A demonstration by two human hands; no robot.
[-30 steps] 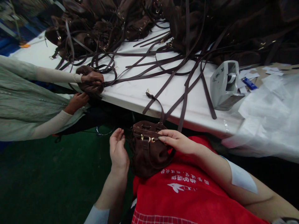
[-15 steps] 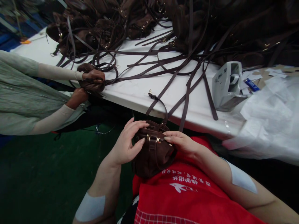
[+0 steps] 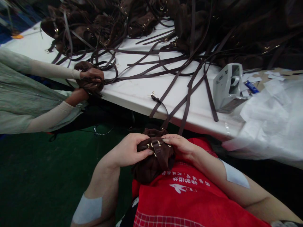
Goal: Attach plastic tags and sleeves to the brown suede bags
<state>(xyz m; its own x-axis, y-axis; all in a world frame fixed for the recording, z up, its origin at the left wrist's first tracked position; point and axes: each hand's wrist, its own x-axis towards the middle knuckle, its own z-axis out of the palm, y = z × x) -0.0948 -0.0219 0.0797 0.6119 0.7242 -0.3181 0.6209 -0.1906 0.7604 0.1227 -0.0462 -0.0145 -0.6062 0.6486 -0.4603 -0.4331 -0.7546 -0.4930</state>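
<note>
A small dark brown drawstring bag (image 3: 151,167) with gold eyelets along its gathered mouth rests against my red apron, below the table's front edge. My left hand (image 3: 129,149) grips the left side of its rim, thumb on the front and fingers behind. At the right side of the rim, my right hand (image 3: 178,143) pinches the edge near an eyelet. A short tab (image 3: 157,149) hangs at the front middle between both hands. The bag's strap (image 3: 165,108), with a gold buckle end, runs up onto the table. The fingers behind the rim are hidden.
On the white table (image 3: 134,91) lie long dark straps and piles of brown bags (image 3: 94,28). A grey tape dispenser (image 3: 228,88) stands at the right, beside white wrapping sheets (image 3: 272,119). At the left, a co-worker's hands (image 3: 92,75) hold another brown bag.
My left hand has closed from spread fingers onto the bag's rim. The rim looks more bunched between my hands. The whole view has shifted slightly.
</note>
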